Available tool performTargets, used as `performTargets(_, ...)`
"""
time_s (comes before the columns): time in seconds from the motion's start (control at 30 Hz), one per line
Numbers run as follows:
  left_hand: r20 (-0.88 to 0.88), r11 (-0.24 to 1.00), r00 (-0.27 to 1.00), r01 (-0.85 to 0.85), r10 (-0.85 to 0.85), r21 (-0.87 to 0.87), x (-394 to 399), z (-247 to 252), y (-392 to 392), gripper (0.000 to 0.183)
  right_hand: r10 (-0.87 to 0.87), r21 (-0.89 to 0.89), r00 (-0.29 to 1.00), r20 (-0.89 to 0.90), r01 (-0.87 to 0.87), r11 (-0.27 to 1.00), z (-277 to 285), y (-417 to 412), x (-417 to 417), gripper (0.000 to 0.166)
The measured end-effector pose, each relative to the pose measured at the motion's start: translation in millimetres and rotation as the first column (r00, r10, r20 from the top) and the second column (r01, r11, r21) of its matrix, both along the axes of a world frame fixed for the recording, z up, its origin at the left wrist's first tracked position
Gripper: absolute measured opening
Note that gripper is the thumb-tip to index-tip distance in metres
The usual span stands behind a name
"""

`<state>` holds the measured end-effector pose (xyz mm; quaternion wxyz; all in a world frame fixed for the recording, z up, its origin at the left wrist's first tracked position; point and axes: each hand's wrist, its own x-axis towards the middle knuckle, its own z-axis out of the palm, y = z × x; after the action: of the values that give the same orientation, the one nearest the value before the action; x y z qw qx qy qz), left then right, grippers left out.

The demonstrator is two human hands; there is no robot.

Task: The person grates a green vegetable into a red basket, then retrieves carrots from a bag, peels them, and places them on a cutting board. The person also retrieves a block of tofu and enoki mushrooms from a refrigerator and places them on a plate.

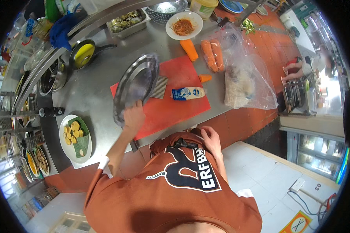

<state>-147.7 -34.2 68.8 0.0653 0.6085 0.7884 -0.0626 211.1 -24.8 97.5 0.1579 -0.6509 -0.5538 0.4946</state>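
My left hand [134, 116] grips the near end of an oval stainless-steel platter [137, 84], slightly blurred and tilted over the left part of a red cutting board [175, 116]. My right hand [211, 139] hangs near my waist, away from the counter items; its fingers are loosely curled with nothing visible in them. Partly behind the platter's right edge, a ridged metal blade [159, 87] lies on the board. Right of it rests a blue-and-white plastic packet [188, 93]. A cut carrot piece [205, 78] touches the board's right edge, and a larger peeled carrot [189, 50] lies beyond.
Left on the steel counter are a white oval plate [86, 153] of yellow pieces on leaf and a small frying pan [83, 55]. A bowl of red food [184, 27] and a metal tray [131, 31] stand behind. Bagged carrots [213, 55] lie right. Another person [309, 67] is far right.
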Motion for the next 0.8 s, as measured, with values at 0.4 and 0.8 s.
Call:
performTargets(0.4,-0.012,0.946,0.946,-0.324,0.325,0.028,148,-75,0,0.049,0.353,0.366,0.897,0.266,-0.433,0.824,-25,131,18,0.036)
performTargets(0.8,0.241,0.646,0.685,-0.729,0.688,0.228,155,-41,-46,0.053,0.605,0.541,0.667,0.434,-0.73,0.417,-69,200,-16,0.078)
